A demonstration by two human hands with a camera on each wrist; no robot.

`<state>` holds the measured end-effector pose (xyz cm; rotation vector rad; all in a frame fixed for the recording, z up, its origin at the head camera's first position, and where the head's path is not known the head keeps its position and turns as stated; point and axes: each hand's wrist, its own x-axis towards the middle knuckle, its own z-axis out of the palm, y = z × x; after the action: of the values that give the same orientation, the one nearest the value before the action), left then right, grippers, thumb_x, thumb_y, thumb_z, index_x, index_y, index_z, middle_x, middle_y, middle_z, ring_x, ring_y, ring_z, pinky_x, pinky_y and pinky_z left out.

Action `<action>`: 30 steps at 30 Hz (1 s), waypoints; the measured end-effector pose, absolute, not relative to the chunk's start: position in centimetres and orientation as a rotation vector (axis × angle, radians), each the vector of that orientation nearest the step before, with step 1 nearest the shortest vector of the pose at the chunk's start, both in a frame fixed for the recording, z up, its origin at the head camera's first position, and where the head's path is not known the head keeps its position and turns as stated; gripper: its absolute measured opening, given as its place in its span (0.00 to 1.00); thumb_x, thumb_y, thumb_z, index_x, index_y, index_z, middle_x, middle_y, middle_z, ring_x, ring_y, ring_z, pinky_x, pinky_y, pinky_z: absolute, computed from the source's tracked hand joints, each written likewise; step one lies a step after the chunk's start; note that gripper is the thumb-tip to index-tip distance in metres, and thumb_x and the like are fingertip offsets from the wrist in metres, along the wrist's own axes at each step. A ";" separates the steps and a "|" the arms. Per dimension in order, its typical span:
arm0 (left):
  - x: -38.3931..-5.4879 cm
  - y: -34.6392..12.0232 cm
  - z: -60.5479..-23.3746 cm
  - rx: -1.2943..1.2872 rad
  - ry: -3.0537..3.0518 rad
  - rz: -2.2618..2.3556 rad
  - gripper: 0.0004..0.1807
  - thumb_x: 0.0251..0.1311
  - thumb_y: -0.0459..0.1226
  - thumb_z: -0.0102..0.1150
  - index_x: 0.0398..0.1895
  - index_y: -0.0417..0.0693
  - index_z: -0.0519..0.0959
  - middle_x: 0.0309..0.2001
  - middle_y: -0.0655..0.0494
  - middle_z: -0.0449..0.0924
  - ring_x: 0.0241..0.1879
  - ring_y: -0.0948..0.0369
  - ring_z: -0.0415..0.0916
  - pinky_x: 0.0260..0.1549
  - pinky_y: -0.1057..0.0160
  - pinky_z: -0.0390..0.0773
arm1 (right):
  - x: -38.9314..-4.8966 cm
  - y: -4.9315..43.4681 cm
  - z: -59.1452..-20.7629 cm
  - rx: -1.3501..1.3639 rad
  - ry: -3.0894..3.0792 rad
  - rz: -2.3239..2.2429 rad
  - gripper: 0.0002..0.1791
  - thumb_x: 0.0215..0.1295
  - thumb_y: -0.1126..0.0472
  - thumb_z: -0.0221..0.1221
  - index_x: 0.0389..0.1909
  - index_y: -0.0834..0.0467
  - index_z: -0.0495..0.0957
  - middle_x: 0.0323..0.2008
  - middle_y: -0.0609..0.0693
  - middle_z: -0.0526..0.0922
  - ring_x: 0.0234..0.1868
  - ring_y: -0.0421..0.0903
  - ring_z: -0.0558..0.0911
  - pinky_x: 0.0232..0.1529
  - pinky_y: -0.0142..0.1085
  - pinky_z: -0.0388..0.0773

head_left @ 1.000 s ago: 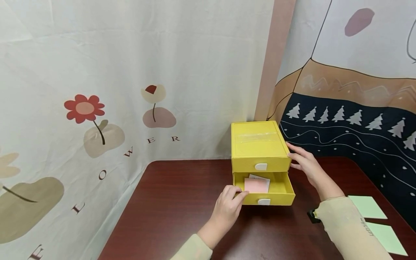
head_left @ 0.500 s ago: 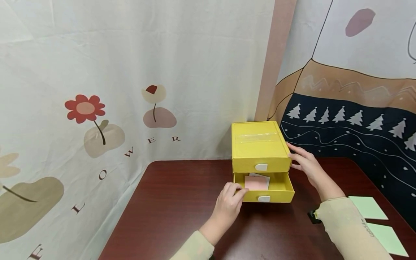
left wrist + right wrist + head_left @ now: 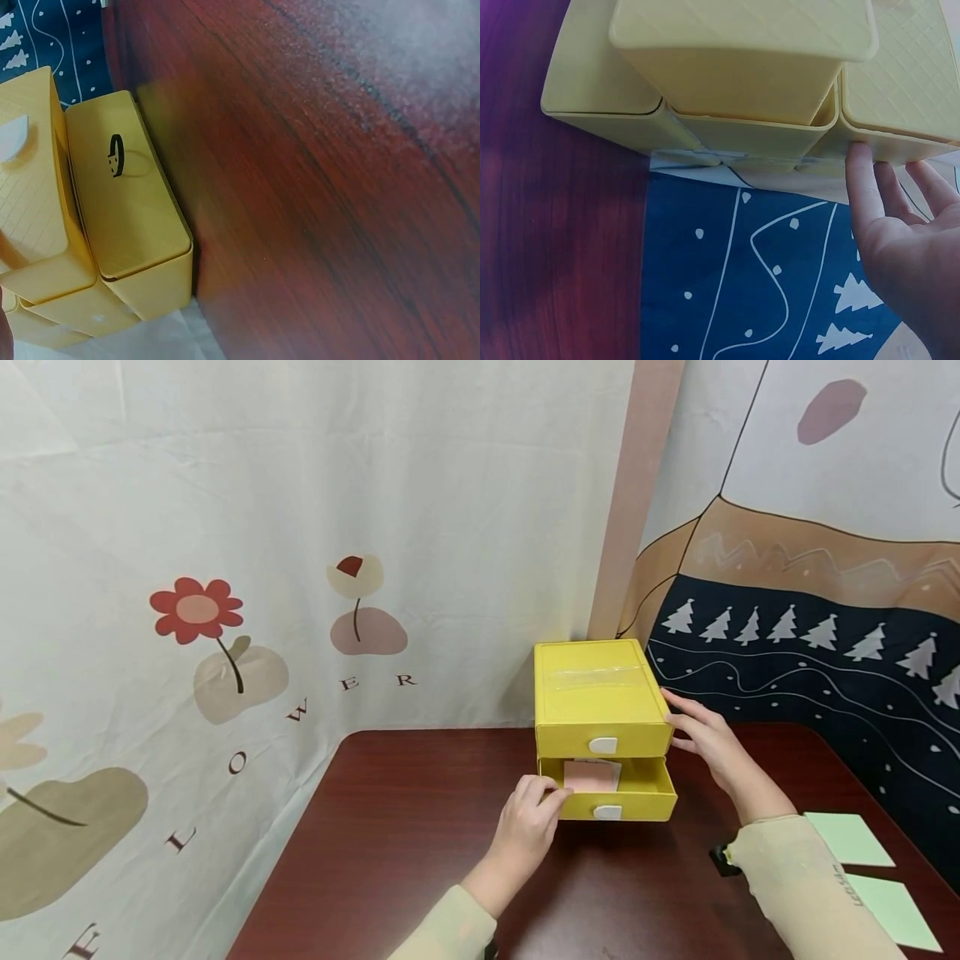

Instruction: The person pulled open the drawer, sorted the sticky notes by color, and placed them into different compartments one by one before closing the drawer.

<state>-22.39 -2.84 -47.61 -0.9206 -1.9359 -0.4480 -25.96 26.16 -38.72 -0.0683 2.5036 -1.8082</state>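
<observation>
A yellow drawer cabinet [image 3: 585,706] stands at the back of the table. Its middle drawer [image 3: 645,807], with a white pull tab [image 3: 607,812], sticks partway out and holds a pink card [image 3: 588,777] overlapping a whitish one. My left hand [image 3: 525,827] grips that drawer's front left corner, fingers curled over its rim. On the opposite side, my right hand [image 3: 708,739] presses its fingertips against the cabinet's upper right side; the right wrist view shows those fingers [image 3: 863,180] fairly straight on the top tier. In the left wrist view, the bottom drawer [image 3: 124,195], with a black loop, is closed.
Two pale green sheets [image 3: 888,910] lie at the table's right edge, beside the right sleeve. Behind the cabinet hangs a printed curtain [image 3: 450,568]. The dark red-brown table [image 3: 390,835] extends left and forward of the cabinet.
The middle drawer has slid a little inward with my left hand at its corner, so less of the pink card shows. My right hand stays in place on the cabinet's side.
</observation>
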 end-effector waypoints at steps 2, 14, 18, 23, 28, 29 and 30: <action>-22.5 -2.8 -47.6 -0.915 -1.938 -0.448 0.04 0.59 0.33 0.60 0.33 0.49 0.83 0.34 0.56 0.75 0.36 0.59 0.72 0.31 0.68 0.76 | -26.0 26.2 -38.7 -0.066 2.497 -1.811 0.33 0.73 0.46 0.43 0.74 0.50 0.48 0.75 0.57 0.46 0.62 0.49 0.68 0.62 0.53 0.68; -23.2 -2.6 -47.5 -0.890 -1.965 -0.451 0.03 0.56 0.34 0.63 0.33 0.49 0.83 0.34 0.57 0.74 0.37 0.59 0.73 0.30 0.69 0.76 | -26.0 26.3 -38.6 -0.062 2.478 -1.815 0.33 0.72 0.45 0.43 0.74 0.49 0.48 0.75 0.56 0.46 0.63 0.50 0.67 0.62 0.53 0.67; -23.3 -2.6 -47.6 -0.888 -1.976 -0.453 0.04 0.54 0.34 0.64 0.34 0.49 0.83 0.34 0.57 0.74 0.37 0.59 0.73 0.30 0.69 0.76 | -26.0 26.3 -38.6 -0.053 2.484 -1.810 0.33 0.72 0.45 0.43 0.74 0.49 0.49 0.74 0.56 0.46 0.64 0.52 0.66 0.61 0.51 0.68; -23.5 -2.6 -47.6 -0.889 -1.981 -0.460 0.05 0.54 0.33 0.65 0.34 0.50 0.83 0.34 0.57 0.74 0.37 0.59 0.73 0.30 0.69 0.76 | -26.0 26.3 -38.7 -0.062 2.499 -1.797 0.33 0.72 0.45 0.43 0.74 0.49 0.49 0.74 0.57 0.47 0.63 0.50 0.67 0.58 0.44 0.74; -23.8 -2.5 -47.4 -0.881 -1.993 -0.462 0.05 0.56 0.34 0.64 0.35 0.50 0.84 0.34 0.57 0.74 0.38 0.60 0.72 0.30 0.70 0.76 | -26.0 26.4 -38.7 -0.064 2.500 -1.797 0.33 0.72 0.45 0.43 0.74 0.49 0.49 0.74 0.56 0.47 0.62 0.49 0.68 0.57 0.41 0.75; -23.8 -2.4 -47.4 -0.880 -1.995 -0.462 0.04 0.56 0.34 0.64 0.35 0.50 0.84 0.34 0.57 0.74 0.38 0.60 0.72 0.31 0.69 0.76 | -26.0 26.4 -38.7 -0.064 2.500 -1.797 0.33 0.72 0.45 0.43 0.74 0.49 0.49 0.74 0.56 0.47 0.62 0.48 0.67 0.57 0.42 0.75; -23.8 -2.4 -47.4 -0.879 -1.997 -0.461 0.04 0.56 0.34 0.64 0.35 0.50 0.84 0.34 0.57 0.74 0.38 0.60 0.72 0.31 0.70 0.76 | -26.0 26.4 -38.7 -0.063 2.498 -1.797 0.33 0.72 0.44 0.44 0.74 0.49 0.49 0.74 0.56 0.47 0.62 0.48 0.68 0.57 0.42 0.75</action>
<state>-23.85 -2.44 -47.40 -0.8789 -1.9970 -0.4607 -25.97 26.36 -38.72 -0.0630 2.4979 -1.7974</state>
